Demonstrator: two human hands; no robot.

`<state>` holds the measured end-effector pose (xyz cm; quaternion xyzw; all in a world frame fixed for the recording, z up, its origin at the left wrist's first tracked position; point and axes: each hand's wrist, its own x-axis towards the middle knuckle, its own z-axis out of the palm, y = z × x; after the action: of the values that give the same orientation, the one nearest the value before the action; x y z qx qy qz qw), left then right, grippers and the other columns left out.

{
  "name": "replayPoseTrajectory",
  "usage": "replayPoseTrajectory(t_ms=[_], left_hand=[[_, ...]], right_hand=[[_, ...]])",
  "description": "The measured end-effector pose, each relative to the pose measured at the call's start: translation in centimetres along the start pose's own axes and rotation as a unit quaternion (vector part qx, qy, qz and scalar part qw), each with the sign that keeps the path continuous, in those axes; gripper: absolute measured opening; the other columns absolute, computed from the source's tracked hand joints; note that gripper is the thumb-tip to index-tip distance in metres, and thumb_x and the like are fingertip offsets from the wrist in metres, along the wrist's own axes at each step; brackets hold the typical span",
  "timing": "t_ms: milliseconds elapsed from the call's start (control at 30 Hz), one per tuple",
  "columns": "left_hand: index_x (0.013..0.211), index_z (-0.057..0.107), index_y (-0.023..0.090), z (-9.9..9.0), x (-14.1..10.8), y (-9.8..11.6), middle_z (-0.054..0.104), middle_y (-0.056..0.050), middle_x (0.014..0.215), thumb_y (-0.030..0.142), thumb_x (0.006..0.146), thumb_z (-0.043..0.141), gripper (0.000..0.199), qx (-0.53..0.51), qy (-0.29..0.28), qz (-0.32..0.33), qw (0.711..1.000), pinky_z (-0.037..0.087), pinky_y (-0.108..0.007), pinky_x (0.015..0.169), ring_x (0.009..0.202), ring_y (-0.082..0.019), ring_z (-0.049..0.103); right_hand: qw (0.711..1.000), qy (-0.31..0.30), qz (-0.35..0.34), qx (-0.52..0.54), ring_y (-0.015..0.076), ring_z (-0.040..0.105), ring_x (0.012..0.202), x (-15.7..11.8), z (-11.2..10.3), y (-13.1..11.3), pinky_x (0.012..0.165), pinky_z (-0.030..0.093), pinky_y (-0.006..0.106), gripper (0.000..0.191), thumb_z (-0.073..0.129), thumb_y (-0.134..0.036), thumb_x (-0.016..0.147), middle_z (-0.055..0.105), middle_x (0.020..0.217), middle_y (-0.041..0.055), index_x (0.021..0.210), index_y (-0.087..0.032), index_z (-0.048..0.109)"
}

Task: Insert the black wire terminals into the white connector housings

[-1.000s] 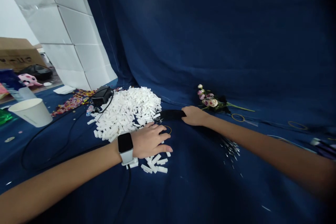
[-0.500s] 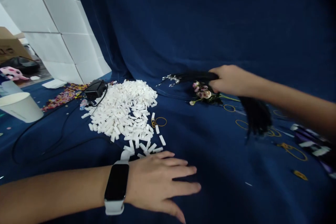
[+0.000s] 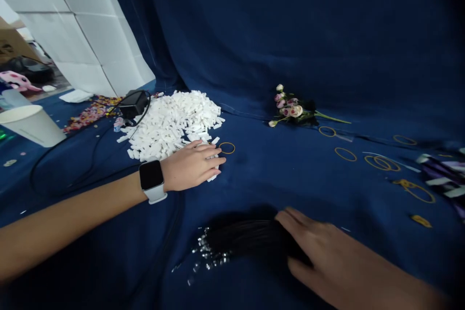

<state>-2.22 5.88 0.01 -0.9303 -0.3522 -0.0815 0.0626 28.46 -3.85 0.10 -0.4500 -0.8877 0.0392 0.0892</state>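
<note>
My left hand (image 3: 192, 165), with a watch (image 3: 151, 175) on its wrist, lies palm down with fingers spread over the near edge of a heap of small white pieces (image 3: 167, 123). Low in the view, my right hand (image 3: 316, 247) is wrapped round a bundle of black cords (image 3: 247, 237). Shiny metal ends of the cords point left, over the blue cloth (image 3: 269, 174). A yellow rubber band (image 3: 227, 148) lies just beyond my left fingertips.
Artificial flowers (image 3: 290, 109) lie at the back. Several rubber bands (image 3: 345, 154) and a purple-and-white item (image 3: 443, 177) are on the right. A paper cup (image 3: 34, 125), a black adapter (image 3: 133, 103) with cables and colourful beads (image 3: 90, 112) are on the left.
My right hand has brought the black cords from beside the flowers down to the near middle. My left hand has shifted up and left onto the white pieces. The view has also shifted slightly.
</note>
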Motion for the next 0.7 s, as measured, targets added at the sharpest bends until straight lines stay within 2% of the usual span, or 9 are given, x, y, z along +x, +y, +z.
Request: replayPoseTrajectory(t_ms=[100,200,267,367,433,533,600,700], left_hand=[[0.126,0.063,0.016,-0.3,-0.3,0.3,0.064,-0.012,0.136,0.039,0.101,0.043,0.039,0.007,0.009,-0.006,1.000,0.037,-0.049,0.111,0.129,-0.027,0.055],[0.125,0.063,0.016,-0.8,-0.6,1.0,0.062,-0.013,0.136,0.041,0.100,0.045,0.039,0.012,0.020,-0.013,1.000,0.038,-0.050,0.110,0.128,-0.028,0.055],[0.124,0.063,0.016,-1.2,-0.8,1.5,0.062,-0.013,0.136,0.039,0.100,0.046,0.037,0.015,0.030,-0.014,0.999,0.038,-0.051,0.110,0.128,-0.029,0.054],[0.118,0.065,0.015,-1.7,-1.1,2.0,0.064,-0.013,0.131,0.035,0.099,0.048,0.032,0.021,0.060,0.002,0.998,0.043,-0.050,0.106,0.123,-0.029,0.058],[0.114,0.066,0.014,-1.8,-1.3,2.2,0.067,-0.014,0.125,0.032,0.099,0.049,0.029,0.016,0.076,0.017,0.997,0.047,-0.049,0.102,0.117,-0.029,0.061],[0.113,0.067,0.013,-1.8,-1.6,2.2,0.067,-0.014,0.123,0.030,0.098,0.050,0.028,-0.001,0.071,0.036,0.997,0.051,-0.045,0.099,0.115,-0.029,0.062],[0.114,0.067,0.013,-1.6,-1.7,2.2,0.065,-0.014,0.126,0.031,0.099,0.049,0.030,-0.006,0.059,0.044,0.997,0.051,-0.044,0.099,0.117,-0.028,0.061],[0.115,0.065,0.013,-1.3,-1.7,2.0,0.064,-0.014,0.127,0.034,0.099,0.048,0.031,-0.011,0.053,0.044,0.998,0.050,-0.044,0.101,0.118,-0.028,0.059]], right_hand=[[0.999,0.012,-0.034,-0.019,0.0341,0.065,0.104,0.2,0.2,-0.6,0.074,0.060,0.045,0.039,0.059,-0.036,0.080,0.067,0.121,0.0084,0.117,-0.027,0.066],[0.995,0.040,-0.077,-0.050,0.0372,0.060,0.114,0.2,-0.1,0.0,0.078,0.059,0.049,0.055,0.061,-0.046,0.080,0.062,0.131,0.0068,0.134,-0.032,0.056],[0.994,0.041,-0.086,-0.052,0.0376,0.059,0.115,0.3,0.3,0.3,0.077,0.060,0.049,0.063,0.061,-0.053,0.080,0.061,0.133,0.0057,0.139,-0.035,0.051],[0.994,0.032,-0.095,-0.046,0.0361,0.061,0.113,0.6,1.7,0.5,0.080,0.060,0.047,0.059,0.059,-0.059,0.083,0.064,0.128,0.0087,0.135,-0.030,0.056],[0.993,0.019,-0.112,-0.045,0.0336,0.063,0.111,0.3,3.0,0.8,0.084,0.059,0.047,0.051,0.057,-0.055,0.087,0.065,0.124,0.0086,0.130,-0.028,0.059],[0.987,-0.016,-0.145,-0.069,0.0325,0.061,0.113,-0.5,4.3,1.3,0.090,0.056,0.051,0.042,0.056,-0.045,0.091,0.063,0.129,0.0064,0.131,-0.032,0.057],[0.981,-0.019,-0.168,-0.095,0.0337,0.060,0.116,-0.7,4.2,1.3,0.090,0.055,0.053,0.049,0.057,-0.048,0.090,0.060,0.133,0.0058,0.136,-0.032,0.053],[0.976,0.014,-0.177,-0.122,0.0346,0.058,0.118,0.1,2.9,0.2,0.090,0.055,0.051,0.063,0.057,-0.054,0.088,0.056,0.138,0.0069,0.144,-0.028,0.044]])
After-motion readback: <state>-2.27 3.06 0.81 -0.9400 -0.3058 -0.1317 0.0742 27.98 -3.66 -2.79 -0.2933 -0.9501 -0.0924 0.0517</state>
